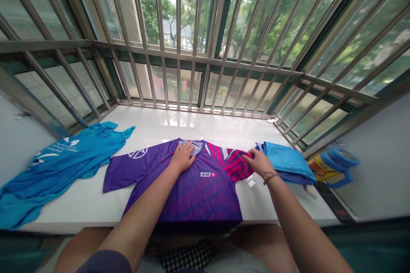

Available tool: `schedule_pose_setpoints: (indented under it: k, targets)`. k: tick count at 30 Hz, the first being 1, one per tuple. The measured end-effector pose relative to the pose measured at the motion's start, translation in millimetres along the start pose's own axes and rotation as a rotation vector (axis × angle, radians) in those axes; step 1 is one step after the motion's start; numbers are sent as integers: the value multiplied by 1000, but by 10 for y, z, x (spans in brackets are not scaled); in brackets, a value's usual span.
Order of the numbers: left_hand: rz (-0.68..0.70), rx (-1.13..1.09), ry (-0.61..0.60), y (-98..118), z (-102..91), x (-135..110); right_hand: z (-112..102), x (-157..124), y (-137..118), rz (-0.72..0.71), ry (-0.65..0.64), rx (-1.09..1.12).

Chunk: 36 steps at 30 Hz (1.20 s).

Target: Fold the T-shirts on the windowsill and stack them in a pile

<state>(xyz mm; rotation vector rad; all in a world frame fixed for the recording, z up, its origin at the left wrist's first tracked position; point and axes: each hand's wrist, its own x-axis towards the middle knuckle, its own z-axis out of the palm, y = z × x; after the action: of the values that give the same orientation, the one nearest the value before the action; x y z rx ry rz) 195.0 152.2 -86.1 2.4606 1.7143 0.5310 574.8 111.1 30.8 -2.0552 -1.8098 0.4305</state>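
Note:
A purple short-sleeved jersey (192, 192) lies spread face up on the white sill, its collar towards the window and its hem hanging over the front edge. Its sleeve on the right is pink and purple striped; the other is plain purple with a white round emblem. My left hand (183, 156) rests flat on the jersey at the collar, fingers stretched out. At the outer edge of the striped sleeve, my right hand (259, 162) has its thumb and fingers closed on the cloth. A bracelet (269, 177) is on my right wrist.
A crumpled blue shirt (70, 158) lies at the left. Folded blue clothes (286, 162) are stacked right of my right hand, near a blue and yellow mug (335, 166). Metal window bars (192, 57) stand behind the white sill (160, 121).

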Motion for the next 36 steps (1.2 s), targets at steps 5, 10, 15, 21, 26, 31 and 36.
schedule_pose_setpoints:
  k: [5, 10, 15, 21, 26, 31, 36]
  targets:
    - [101, -9, 85, 35, -54, -42, 103, -532, -525, -278, 151, 16]
    - [44, -7, 102, 44, -96, -66, 580, -1397, -1044, -596, -109, -245]
    - [2, -21, 106, 26, -112, -50, 966, -1971, -1071, -596, -416, -282]
    - [-18, -50, 97, 30, -115, -43, 785, -1872, -800, -403, -252, -174]
    - [-39, -75, 84, 39, -120, -12, 799, -1498, -520, -243, -10, -269]
    - [-139, -118, 50, 88, -134, 365, 987, -1251, -355, -129, 37, -351]
    - [-170, -215, -135, 221, -54, 866, 1067, -1128, -248, -73, 12, -276]
